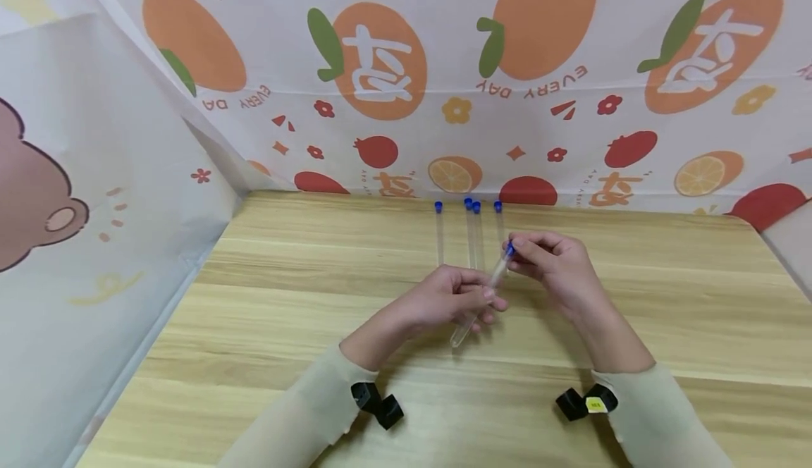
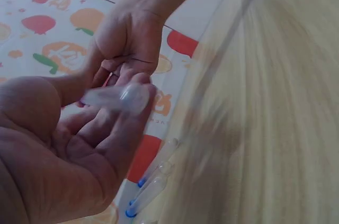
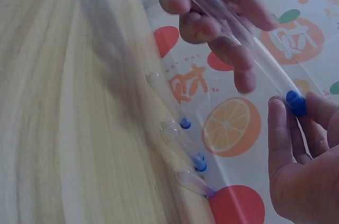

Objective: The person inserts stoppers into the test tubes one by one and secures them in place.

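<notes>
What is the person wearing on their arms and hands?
Both hands, left hand and right hand, are bare. Cream long sleeves cover both forearms. Each wrist carries a small black camera unit; the right one bears a yellow label.

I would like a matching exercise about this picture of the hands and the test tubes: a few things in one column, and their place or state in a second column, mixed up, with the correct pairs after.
Things:
1. left hand
2. right hand
3. held tube
4. four tubes
5. table

Places or states:
a. lie capped on the wood near the far cloth
b. pinches the blue cap
c. light wood, bears everything
d. grips the clear body of the tube
e. tilted in the air between both hands

Pairs: 1-d, 2-b, 3-e, 4-a, 5-c
</notes>
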Motion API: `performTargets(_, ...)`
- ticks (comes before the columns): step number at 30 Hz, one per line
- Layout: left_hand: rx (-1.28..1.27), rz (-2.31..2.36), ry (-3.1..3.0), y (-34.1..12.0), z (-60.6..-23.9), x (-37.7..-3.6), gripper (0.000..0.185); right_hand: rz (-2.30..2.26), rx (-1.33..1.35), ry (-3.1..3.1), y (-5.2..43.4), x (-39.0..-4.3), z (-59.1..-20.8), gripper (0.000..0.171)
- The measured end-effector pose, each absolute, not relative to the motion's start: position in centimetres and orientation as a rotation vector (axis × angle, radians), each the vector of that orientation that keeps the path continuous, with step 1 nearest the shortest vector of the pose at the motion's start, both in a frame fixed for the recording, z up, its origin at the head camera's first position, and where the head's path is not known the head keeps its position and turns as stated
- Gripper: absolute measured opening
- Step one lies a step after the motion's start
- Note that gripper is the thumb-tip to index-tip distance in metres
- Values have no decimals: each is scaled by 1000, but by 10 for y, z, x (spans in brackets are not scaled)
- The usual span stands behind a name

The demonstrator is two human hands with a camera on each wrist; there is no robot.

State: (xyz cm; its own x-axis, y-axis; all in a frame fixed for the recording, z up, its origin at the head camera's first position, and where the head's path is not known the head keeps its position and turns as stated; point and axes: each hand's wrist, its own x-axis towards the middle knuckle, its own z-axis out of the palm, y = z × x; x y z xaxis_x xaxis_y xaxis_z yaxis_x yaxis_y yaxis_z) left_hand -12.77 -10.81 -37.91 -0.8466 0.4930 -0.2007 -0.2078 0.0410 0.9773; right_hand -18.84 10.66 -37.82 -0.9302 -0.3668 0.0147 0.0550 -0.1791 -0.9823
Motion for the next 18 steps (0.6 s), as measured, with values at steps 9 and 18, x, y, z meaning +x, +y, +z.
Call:
performTargets(9, 275, 1894, 1808, -110, -376, -127, 32, -2149, -295, 1790, 104, -190, -378, 15)
performTargets(18, 227, 1912, 1801, -108, -376, -125, 28, -2168, -316, 1795, 99, -186, -380, 13)
